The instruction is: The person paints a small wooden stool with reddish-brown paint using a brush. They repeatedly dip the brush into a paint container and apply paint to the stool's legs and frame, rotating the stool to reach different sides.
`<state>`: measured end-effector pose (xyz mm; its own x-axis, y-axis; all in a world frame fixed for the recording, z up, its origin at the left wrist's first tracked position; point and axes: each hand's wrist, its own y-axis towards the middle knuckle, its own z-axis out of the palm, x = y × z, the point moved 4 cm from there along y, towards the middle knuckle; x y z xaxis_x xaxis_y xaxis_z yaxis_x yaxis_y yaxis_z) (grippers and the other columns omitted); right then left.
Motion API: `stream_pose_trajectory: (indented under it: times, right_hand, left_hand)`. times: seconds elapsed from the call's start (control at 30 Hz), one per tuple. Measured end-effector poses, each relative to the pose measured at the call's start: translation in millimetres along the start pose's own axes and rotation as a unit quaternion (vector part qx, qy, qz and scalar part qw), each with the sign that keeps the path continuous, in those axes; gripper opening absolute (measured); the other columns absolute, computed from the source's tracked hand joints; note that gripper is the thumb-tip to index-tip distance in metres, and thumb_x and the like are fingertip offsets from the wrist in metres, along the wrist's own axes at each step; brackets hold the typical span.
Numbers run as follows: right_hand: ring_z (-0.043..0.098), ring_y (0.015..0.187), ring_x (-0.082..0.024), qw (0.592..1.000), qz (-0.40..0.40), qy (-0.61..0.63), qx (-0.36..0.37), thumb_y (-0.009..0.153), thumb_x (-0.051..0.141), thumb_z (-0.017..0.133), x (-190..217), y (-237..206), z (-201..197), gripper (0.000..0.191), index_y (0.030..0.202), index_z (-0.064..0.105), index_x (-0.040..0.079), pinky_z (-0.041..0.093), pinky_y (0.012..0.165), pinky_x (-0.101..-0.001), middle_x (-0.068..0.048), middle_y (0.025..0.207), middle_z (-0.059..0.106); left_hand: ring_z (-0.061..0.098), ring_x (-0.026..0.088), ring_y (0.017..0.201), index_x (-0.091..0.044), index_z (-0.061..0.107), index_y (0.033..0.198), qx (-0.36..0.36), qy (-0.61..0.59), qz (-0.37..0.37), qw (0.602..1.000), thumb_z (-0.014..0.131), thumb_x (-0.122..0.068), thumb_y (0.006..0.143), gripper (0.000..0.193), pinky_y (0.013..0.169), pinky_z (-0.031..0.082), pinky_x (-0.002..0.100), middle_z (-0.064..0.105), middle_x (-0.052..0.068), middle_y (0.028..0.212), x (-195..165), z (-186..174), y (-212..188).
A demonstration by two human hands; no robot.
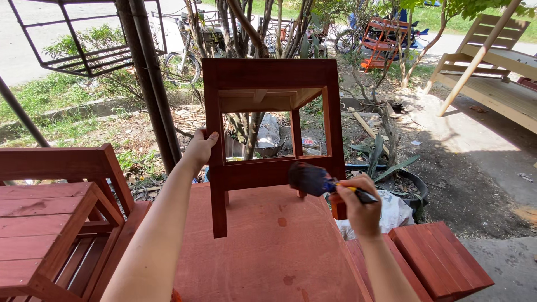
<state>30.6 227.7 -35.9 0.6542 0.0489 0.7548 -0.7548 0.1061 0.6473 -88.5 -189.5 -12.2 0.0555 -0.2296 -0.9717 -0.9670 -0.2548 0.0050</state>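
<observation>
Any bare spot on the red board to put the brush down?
Yes: the red board is bare in front of the stool, between the two forearms. Crowded at its far end, where the stool's legs stand, the left hand grips a leg and the right hand holds the brush.

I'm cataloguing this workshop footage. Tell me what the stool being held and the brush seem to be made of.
Stool: looks like wood, stained or painted reddish-brown; squared legs, with paler bare wood under the seat. The left hand grips one leg.
Brush: dark, paint-loaded bristles; the blue and yellow handle is probably plastic, mostly hidden in the right hand.
</observation>
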Motion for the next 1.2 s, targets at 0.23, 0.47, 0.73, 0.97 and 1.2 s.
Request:
stream_pose_trajectory:
  times: [0.23,0.47,0.73,0.97,1.2]
  right_hand:
    - [0.074,0.074,-0.021,0.99,-0.02,-0.115,-0.084,0.095,-0.003,0.066,22,5,-92,0.003,0.093,0.064,-0.003,0.061,0.062,-0.0291,-0.007,0.096,0.06]
    - [0.068,0.062,-0.023,0.979,0.029,-0.002,-0.202,0.093,-0.004,0.063,36,12,-134,0.002,0.093,0.063,-0.002,0.056,0.054,-0.0304,-0.01,0.087,0.064]
    - [0.067,0.058,-0.022,0.99,0.02,0.098,-0.1,0.091,-0.002,0.061,45,31,-86,0.004,0.089,0.063,-0.004,0.057,0.049,-0.0312,-0.009,0.088,0.061]
    - [0.071,0.062,-0.02,0.993,0.031,0.109,0.009,0.1,0.006,0.061,50,6,-21,0.014,0.091,0.064,-0.004,0.059,0.053,-0.0288,-0.008,0.086,0.061]
    - [0.068,0.053,-0.02,0.979,0.187,0.066,-0.039,0.097,0.016,0.064,42,-40,18,0.017,0.09,0.065,0.0,0.055,0.047,-0.0308,-0.011,0.073,0.067]
  left_hand:
    - [0.066,0.027,0.107,-0.001,0.045,0.14,-0.015,0.024,0.003,1.0,0.051,-0.038,0.106,0.051,0.087,0.054,0.04,0.065,0.018,0.126,-2,1,-5]
    - [0.067,0.03,0.106,-0.002,0.043,0.142,-0.024,-0.079,-0.039,0.996,0.048,-0.033,0.102,0.051,0.09,0.059,0.047,0.064,0.017,0.123,-6,10,-29]
    - [0.052,0.03,0.129,-0.003,0.045,0.146,-0.07,0.037,-0.017,0.997,0.043,-0.047,0.107,0.058,0.108,0.039,0.044,0.055,0.018,0.141,-17,1,-71]
    - [0.063,0.039,0.126,-0.003,0.05,0.143,-0.108,0.188,0.039,0.975,0.036,-0.048,0.104,0.061,0.105,0.048,0.045,0.067,0.023,0.133,-24,-8,-105]
    - [0.06,0.039,0.126,-0.002,0.051,0.137,-0.033,0.243,0.092,0.965,0.038,-0.044,0.107,0.054,0.105,0.046,0.045,0.066,0.023,0.132,17,-13,-154]
